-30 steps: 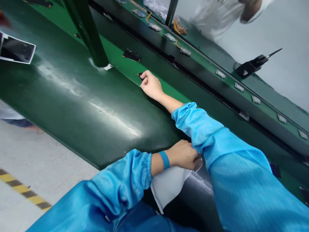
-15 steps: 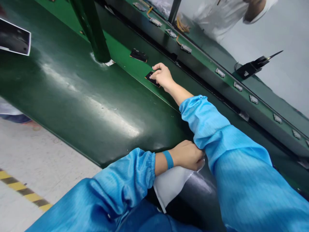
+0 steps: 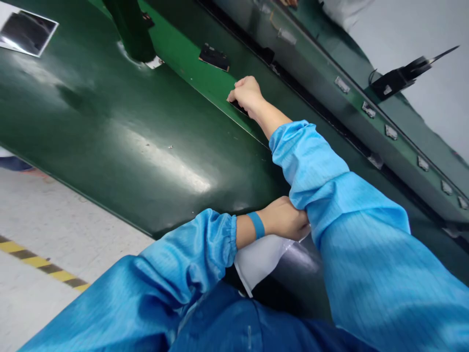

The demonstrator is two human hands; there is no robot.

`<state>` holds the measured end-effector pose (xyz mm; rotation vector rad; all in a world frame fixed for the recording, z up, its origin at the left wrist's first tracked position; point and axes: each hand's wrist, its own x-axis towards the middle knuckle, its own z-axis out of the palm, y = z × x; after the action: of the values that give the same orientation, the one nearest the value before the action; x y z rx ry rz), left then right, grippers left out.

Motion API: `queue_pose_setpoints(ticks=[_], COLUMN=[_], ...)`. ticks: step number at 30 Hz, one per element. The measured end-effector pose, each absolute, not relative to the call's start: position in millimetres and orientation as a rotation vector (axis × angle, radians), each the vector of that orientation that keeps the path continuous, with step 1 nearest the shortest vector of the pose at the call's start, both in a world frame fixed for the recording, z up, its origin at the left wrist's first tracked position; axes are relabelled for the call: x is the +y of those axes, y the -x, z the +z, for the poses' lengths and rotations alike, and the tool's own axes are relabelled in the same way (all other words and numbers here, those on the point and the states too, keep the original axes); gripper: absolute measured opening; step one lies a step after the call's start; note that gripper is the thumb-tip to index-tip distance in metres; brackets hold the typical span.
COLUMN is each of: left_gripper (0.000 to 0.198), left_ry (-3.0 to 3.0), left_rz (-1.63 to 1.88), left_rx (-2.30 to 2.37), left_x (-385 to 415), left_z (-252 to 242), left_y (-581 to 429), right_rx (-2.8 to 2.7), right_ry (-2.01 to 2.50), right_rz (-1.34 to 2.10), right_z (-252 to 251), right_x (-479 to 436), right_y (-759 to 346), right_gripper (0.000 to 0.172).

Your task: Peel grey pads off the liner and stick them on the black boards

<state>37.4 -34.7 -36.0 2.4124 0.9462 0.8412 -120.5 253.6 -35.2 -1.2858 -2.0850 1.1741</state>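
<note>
My right hand [image 3: 247,95] reaches out over the green strip, its fingers bent and closed at the edge of a flat black part [image 3: 239,107]. Most of that part is hidden under the hand. Another flat black part [image 3: 214,57] lies a little further up the strip. Close to my body, my left hand [image 3: 286,219], with a blue band at the wrist, is closed on a white plastic bag [image 3: 261,259]. The bag hangs below the hand; my right sleeve covers part of the fingers.
A dark green post [image 3: 134,34] rises from the green table [image 3: 120,151]. A framed dark sheet [image 3: 27,30] lies at the far left. Beyond the black groove, small metallic parts [image 3: 391,132] sit in a row on a ledge, near a black device with an antenna [image 3: 399,78].
My right hand's fingers have come down and closed on the black part. The view has shifted slightly. My left hand still grips the white bag.
</note>
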Motion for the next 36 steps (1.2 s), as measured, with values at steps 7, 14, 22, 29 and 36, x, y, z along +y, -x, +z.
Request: queue_pose_setpoints(ticks=[7,14,22,29,36], left_gripper=[0.021,0.022,0.021,0.019,0.024], left_ry=[-2.428,-2.414,-2.353,-2.321,-2.364], left_rz=[0.835,0.797,0.782,0.74,0.693], left_rx=[0.968,0.975,0.979,0.993,0.994], left_x=[-35,-35,-34,-34,-33], left_z=[-27,-20,-17,-12,-13], left_y=[-33,-31,-30,-28,-29], right_rx=[-2.018,-2.051,-2.056,-2.064,-2.203], right_ry=[1.459,1.459,1.505,1.592,1.75], right_rz=[1.109,0.997,0.997,0.986,0.861], right_z=[-17,-18,-14,-4,6], right_x=[230,224,218,210,205], right_y=[109,95,78,67,59], right_gripper=[0.038,0.033,0.032,0.029,0.024])
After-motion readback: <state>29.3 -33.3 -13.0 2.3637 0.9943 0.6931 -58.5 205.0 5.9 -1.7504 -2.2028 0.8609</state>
